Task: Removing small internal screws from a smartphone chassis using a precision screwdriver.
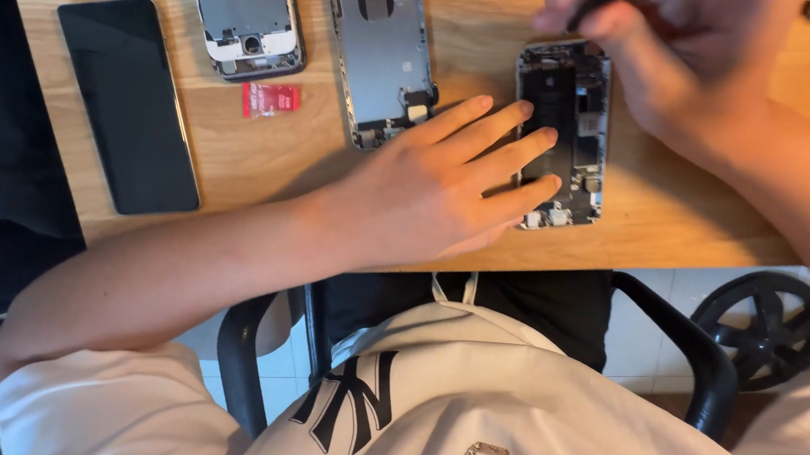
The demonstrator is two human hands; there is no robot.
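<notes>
Left hand (445, 188): flat and open at centre frame, palm down, fingers (522, 160) spread and pressing the left half of the opened phone (565, 134). Right hand (659, 56): upper right of the frame, blurred, closed around a thin dark tool (592, 3) whose tip cannot be made out; hovering over the top end of the same phone.

Opened phone: right of centre, lying flat on the wooden worktop (269, 154), back down, dark battery and small circuit parts exposed, near the worktop's front edge.

Just left of that, at upper centre: a grey metal phone frame (383, 53), inner side up, its lower end touching or nearly touching the left hand's knuckles; cannot tell which. Further left, at the top: a second grey phone shell (247, 16) with a round hole in its lower part. Below that shell, apart from it: a small red card (270, 99) on bare wood. Upper left of the frame: a black screen panel (130, 103), face up, slightly tilted, well apart from the hands.

Lower half of the frame: white shirt (469, 400) with a dark emblem, black chair armrests (679, 338) on both sides. Lower right, on the tiled floor: a black wheel (760, 324).
</notes>
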